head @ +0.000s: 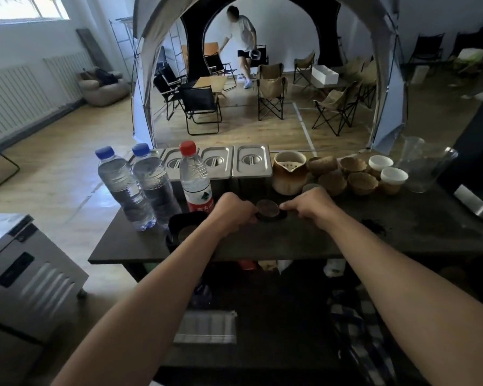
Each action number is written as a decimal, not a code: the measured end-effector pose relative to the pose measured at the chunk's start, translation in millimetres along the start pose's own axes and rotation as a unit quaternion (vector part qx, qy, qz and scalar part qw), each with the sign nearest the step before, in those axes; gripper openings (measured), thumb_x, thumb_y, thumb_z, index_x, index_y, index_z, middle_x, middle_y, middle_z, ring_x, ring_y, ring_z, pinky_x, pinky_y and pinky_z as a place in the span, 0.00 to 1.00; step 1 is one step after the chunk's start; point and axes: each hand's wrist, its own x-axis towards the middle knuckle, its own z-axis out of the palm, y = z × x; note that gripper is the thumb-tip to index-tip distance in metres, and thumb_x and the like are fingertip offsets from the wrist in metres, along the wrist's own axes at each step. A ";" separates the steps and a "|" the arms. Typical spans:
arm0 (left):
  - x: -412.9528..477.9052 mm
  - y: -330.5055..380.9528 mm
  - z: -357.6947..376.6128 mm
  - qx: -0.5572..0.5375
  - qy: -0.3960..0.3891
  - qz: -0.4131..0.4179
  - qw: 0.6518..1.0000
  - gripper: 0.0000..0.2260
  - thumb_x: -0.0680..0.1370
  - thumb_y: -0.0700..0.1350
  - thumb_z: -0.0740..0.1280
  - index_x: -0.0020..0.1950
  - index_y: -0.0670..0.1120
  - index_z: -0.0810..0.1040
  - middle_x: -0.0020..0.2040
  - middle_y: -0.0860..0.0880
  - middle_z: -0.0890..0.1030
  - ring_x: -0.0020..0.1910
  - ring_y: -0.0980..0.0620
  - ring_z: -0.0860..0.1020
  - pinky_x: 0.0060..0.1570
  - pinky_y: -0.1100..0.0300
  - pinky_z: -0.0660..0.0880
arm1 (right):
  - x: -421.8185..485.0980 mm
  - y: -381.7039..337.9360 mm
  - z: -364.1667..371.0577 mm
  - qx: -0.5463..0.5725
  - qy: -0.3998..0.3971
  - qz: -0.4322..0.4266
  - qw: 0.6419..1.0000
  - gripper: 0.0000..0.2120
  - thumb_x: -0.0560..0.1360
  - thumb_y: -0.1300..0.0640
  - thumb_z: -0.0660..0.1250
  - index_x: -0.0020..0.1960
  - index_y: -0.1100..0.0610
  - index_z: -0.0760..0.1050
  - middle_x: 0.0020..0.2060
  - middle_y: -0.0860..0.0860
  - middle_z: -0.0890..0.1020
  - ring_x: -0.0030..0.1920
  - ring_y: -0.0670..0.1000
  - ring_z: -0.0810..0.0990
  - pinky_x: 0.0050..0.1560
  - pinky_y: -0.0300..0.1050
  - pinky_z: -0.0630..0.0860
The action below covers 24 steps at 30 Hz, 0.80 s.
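A round portafilter basket [268, 208] filled with brown coffee grounds sits on the dark counter [290, 240], in the middle. My left hand [233, 211] grips its left side with curled fingers. Resting on the counter to the right, my right hand [310, 206] has its fingertips touching the basket's right rim. A black holder with a round opening [183, 228] lies under my left forearm, partly hidden.
Three water bottles [140, 185] stand at the counter's left. Behind are lidded steel pans [250, 162], a beige ceramic pitcher [289, 174], several brown cups [361, 182], a clear jug [424, 165] and a machine [480, 174] at far right. Spilled grounds [374, 225] lie right. A person stands among folding chairs beyond.
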 end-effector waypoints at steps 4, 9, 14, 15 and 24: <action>-24.5 -4.8 -67.6 -0.038 0.008 0.008 0.999 0.09 0.73 0.47 0.74 0.42 0.41 0.83 0.30 0.51 0.85 0.19 0.56 0.65 0.19 0.68 0.59 | -38.0 -39.2 5.3 0.065 -0.127 -0.020 0.990 0.10 0.70 0.51 0.76 0.36 0.55 0.78 0.26 0.47 0.77 0.20 0.42 0.68 0.20 0.35 0.61; -45.1 -43.8 -136.6 -0.048 0.052 0.019 0.997 0.06 0.71 0.42 0.77 0.39 0.40 0.84 0.28 0.49 0.84 0.15 0.60 0.66 0.16 0.71 0.60 | -72.0 -63.4 48.7 0.114 -0.266 -0.027 0.957 0.08 0.72 0.53 0.74 0.38 0.53 0.78 0.28 0.45 0.76 0.19 0.40 0.66 0.19 0.32 0.53; -42.4 -85.4 -156.7 -0.027 0.076 -0.033 0.996 0.13 0.68 0.44 0.79 0.43 0.35 0.83 0.36 0.40 0.77 0.27 0.51 0.63 0.28 0.64 0.57 | -84.7 -69.7 98.0 0.089 -0.260 -0.025 0.961 0.08 0.72 0.55 0.74 0.37 0.54 0.78 0.29 0.46 0.76 0.22 0.41 0.67 0.18 0.32 0.55; -41.1 -90.3 -156.5 -0.024 0.074 -0.036 0.996 0.12 0.67 0.44 0.79 0.41 0.37 0.83 0.35 0.41 0.74 0.28 0.51 0.63 0.28 0.63 0.57 | -85.8 -69.7 103.8 0.085 -0.258 -0.022 0.962 0.08 0.72 0.55 0.74 0.37 0.54 0.78 0.29 0.47 0.75 0.23 0.42 0.66 0.17 0.32 0.55; -25.8 -104.8 -142.2 -0.025 0.049 -0.078 0.995 0.16 0.70 0.43 0.78 0.32 0.44 0.71 0.25 0.47 0.67 0.19 0.53 0.60 0.21 0.68 0.55 | -82.1 -61.3 122.4 0.083 -0.197 -0.003 0.977 0.08 0.70 0.56 0.76 0.37 0.54 0.77 0.27 0.47 0.74 0.20 0.42 0.65 0.19 0.30 0.57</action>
